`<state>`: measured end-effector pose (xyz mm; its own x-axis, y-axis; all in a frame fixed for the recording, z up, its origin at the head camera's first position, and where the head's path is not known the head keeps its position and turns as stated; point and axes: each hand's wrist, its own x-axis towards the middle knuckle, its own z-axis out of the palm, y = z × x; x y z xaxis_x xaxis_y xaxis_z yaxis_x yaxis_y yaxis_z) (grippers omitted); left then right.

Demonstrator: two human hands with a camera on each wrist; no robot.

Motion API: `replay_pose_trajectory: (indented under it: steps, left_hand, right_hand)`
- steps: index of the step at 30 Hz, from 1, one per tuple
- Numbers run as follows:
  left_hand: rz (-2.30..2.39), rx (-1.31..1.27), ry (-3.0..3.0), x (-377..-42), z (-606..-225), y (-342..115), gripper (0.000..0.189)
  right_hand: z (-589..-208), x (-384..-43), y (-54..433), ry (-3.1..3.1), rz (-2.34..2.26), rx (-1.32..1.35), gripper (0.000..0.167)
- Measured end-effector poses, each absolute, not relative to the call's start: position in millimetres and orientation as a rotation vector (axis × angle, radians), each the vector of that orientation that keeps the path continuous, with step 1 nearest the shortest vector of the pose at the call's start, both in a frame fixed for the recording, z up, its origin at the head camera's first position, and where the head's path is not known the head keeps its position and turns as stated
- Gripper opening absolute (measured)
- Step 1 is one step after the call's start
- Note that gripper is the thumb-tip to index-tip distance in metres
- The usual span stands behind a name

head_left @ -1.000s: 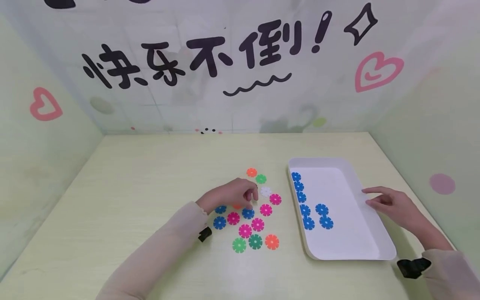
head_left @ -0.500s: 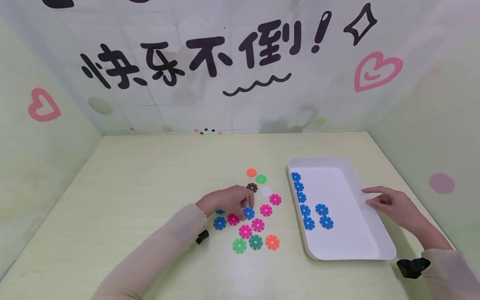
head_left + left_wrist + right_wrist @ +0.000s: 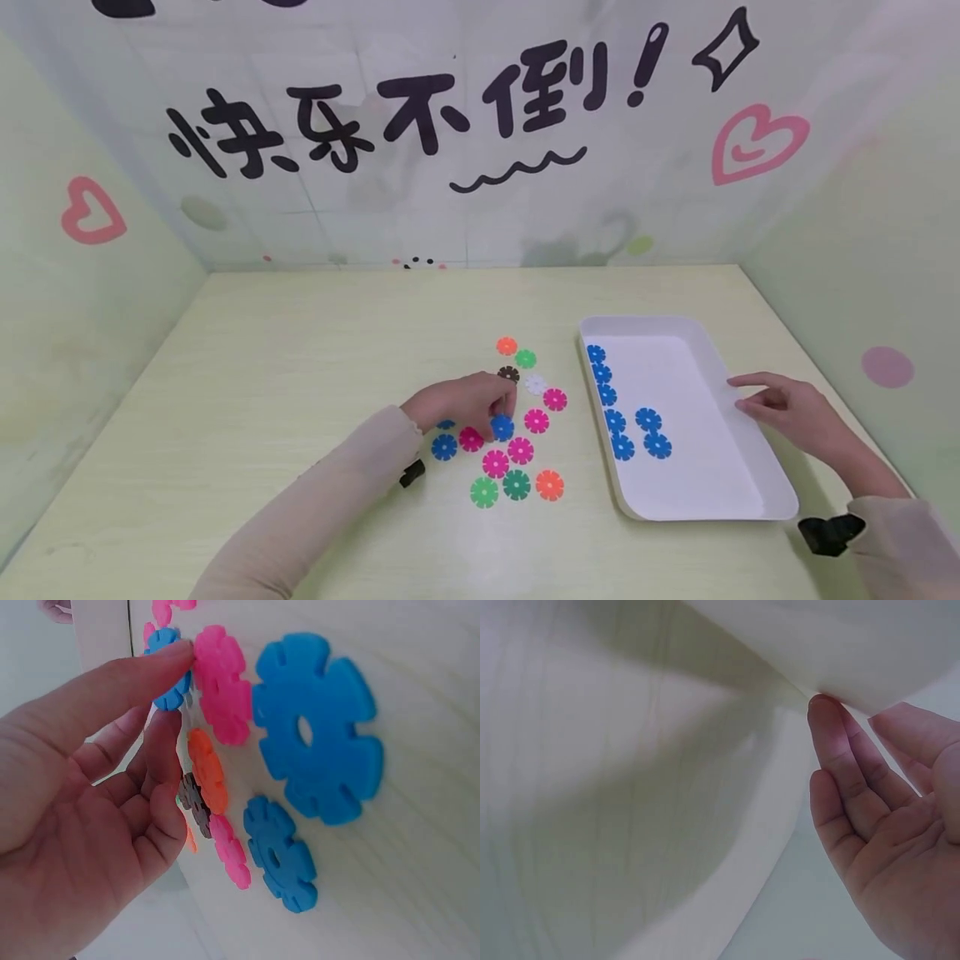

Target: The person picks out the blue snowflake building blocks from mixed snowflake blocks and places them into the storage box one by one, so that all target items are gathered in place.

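In the head view my left hand (image 3: 467,402) reaches into a group of coloured notched plastic snowflake discs. Its thumb and fingers pinch a blue snowflake disc (image 3: 502,428), whose edge also shows between thumb and fingertips in the left wrist view (image 3: 172,699). Close by lie a pink disc (image 3: 221,686), an orange disc (image 3: 208,771) and two more blue discs, the larger-looking blue disc (image 3: 319,727) nearest that camera. My right hand (image 3: 791,417) holds the right rim of a white tray (image 3: 705,483), thumb and fingertips at its edge in the right wrist view.
Several blue discs (image 3: 606,394) line the tray's left wall, with two more blue discs beside them. Around my left hand lie a brown disc (image 3: 508,374), a white disc (image 3: 535,384), a dark green disc (image 3: 517,485) and others. Printed walls enclose the table.
My left hand has shifted slightly down from the orange and brown discs to the blue disc, uncovering the brown one. The right hand and tray stay in place.
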<state>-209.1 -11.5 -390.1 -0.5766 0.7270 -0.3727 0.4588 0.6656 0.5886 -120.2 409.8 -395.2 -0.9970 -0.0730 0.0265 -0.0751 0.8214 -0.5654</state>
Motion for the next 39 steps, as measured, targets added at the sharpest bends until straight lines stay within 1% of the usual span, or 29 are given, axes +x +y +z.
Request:
replay_pose_trajectory:
  steps: [13, 20, 26, 39]
  left_hand:
    - [0.710, 1.007, 2.171, -210.1, -376.7, -8.0, 0.011]
    - [0.814, 1.048, 2.093, -214.2, -370.4, 4.3, 0.010]
    - [0.805, 1.102, 2.076, -215.8, -363.4, 29.9, 0.011]
    - [0.793, 1.181, 2.054, -216.4, -358.1, 108.8, 0.012]
  right_hand:
    - [-393.0, -118.2, 408.4, -2.986, 0.950, 0.124, 0.035]
    - [-393.2, -117.7, 408.9, -2.992, 0.940, 0.106, 0.035]
    - [-393.4, -117.0, 409.2, -2.996, 0.944, 0.091, 0.035]
    - [-394.6, -118.3, 409.5, -2.994, 0.948, 0.087, 0.036]
